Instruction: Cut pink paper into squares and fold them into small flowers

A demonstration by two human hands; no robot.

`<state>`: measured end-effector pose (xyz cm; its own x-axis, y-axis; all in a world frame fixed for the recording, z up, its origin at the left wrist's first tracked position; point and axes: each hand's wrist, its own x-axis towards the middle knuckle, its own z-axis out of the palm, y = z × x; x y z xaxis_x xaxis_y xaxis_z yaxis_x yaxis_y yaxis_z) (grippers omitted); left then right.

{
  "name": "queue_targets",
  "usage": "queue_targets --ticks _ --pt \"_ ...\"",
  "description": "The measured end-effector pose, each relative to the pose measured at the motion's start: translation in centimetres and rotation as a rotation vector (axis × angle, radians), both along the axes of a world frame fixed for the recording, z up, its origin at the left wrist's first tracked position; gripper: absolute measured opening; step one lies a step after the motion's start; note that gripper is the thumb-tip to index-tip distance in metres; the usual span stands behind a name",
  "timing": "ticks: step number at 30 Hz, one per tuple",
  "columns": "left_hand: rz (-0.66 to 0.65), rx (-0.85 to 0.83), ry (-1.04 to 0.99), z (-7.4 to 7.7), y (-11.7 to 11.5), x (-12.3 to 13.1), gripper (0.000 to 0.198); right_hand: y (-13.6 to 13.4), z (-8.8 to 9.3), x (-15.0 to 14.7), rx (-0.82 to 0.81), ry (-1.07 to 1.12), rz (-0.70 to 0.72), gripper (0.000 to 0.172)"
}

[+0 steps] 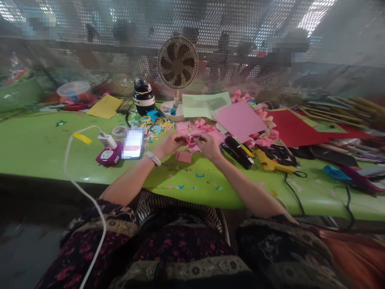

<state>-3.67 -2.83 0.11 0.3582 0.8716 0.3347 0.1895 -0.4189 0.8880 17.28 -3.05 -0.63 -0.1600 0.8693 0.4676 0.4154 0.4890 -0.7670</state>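
Note:
Both hands meet over the green table, pinching a small pink paper piece (190, 141) between them. My left hand (169, 145), with a white band on its wrist, has its fingertips closed on the paper's left side. On the other side, my right hand (209, 146) grips the same paper between thumb and fingers. The paper's exact folded shape is too small to tell. Just below it lies a small stack of pink paper squares (183, 157). More pink cut pieces (202, 125) are heaped behind the hands. A black stapler (237, 152) rests beside my right hand.
Left of my hands are a lit phone (132, 143) and a purple power adapter (108, 154) with a white cable. Behind stand a fan (177, 64) and a dark bottle (144, 98). At right lie a yellow glue gun (273, 162), pink sheet (240, 121) and red sheets (293, 128).

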Motion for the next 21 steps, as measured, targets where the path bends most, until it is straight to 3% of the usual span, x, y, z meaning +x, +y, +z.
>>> queue_targets --ticks 3,6,9,14,21 --pt "0.14 -0.122 -0.004 0.5 0.8 -1.2 0.009 -0.1 0.5 0.3 -0.031 -0.02 -0.002 0.026" --pt "0.313 -0.251 -0.034 0.6 1.5 -2.0 0.019 -0.3 0.8 0.6 -0.075 -0.086 0.005 0.02" --pt "0.416 -0.265 0.011 0.5 2.0 -2.5 0.022 -0.8 0.9 0.5 -0.125 -0.259 0.071 0.014" --pt "0.429 -0.341 0.149 0.2 2.2 -2.6 0.014 -1.6 1.2 0.2 -0.18 -0.595 0.214 0.022" --pt "0.419 -0.336 0.265 0.3 2.0 -2.5 0.014 -2.1 1.9 0.0 -0.139 -0.797 0.259 0.034"
